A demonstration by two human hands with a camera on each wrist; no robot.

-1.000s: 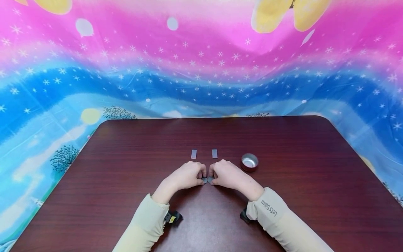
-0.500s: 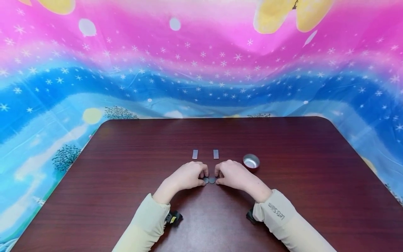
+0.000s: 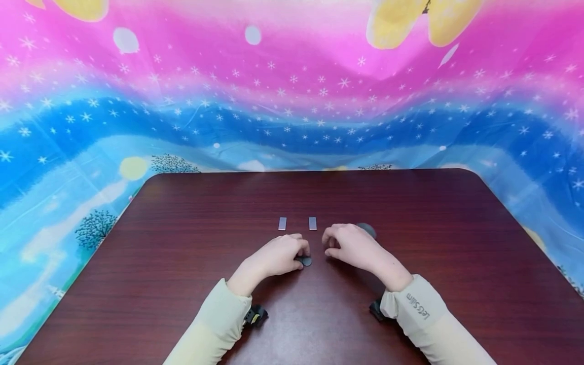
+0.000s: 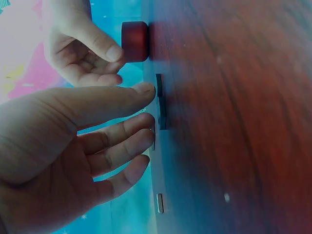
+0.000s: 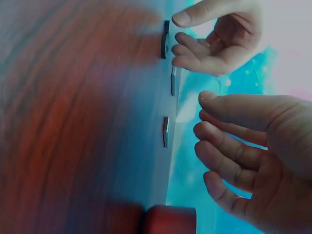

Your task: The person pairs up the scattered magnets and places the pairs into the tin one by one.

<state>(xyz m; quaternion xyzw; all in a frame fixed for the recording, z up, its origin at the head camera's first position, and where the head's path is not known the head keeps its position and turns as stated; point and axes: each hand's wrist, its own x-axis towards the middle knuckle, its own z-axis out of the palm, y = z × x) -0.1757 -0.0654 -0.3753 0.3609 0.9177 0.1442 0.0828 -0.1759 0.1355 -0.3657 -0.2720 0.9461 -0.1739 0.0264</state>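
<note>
Head view: two dark grey discs (image 3: 306, 261) lie on the brown wood-grain table (image 3: 205, 218), left of the red cup (image 4: 135, 41) and nearer the wearer than it. Discs are flat, round, smooth and plain on top; one shows most of its face, the other is mostly covered by the left hand (image 3: 279, 253). Left wrist view gives them edge-on: two thin, near-black slivers end to end, the lower one reading thicker. Can't tell if the discs overlap or only meet at the rims.

Left hand is at the discs, so also left of the cup on the wearer's side. Thumb and fingers apart, loosely bent; thumb tip sits right by the disc edges. Contact: can't tell.

Right hand (image 3: 353, 247) is just left of the cup, covering part of it in head view. Thumb and fingers apart, relaxed, grip free.

Cup: matte red outside wall, straight-sided with a rounded bottom edge, grey metallic inside, standing upright.

Two silvery rectangular plates, left plate (image 3: 283, 223) and right plate (image 3: 312, 223), lie flat left of the cup, slightly farther out. Same size by eye, long sides pointing away from the wearer, a gap between them.
</note>
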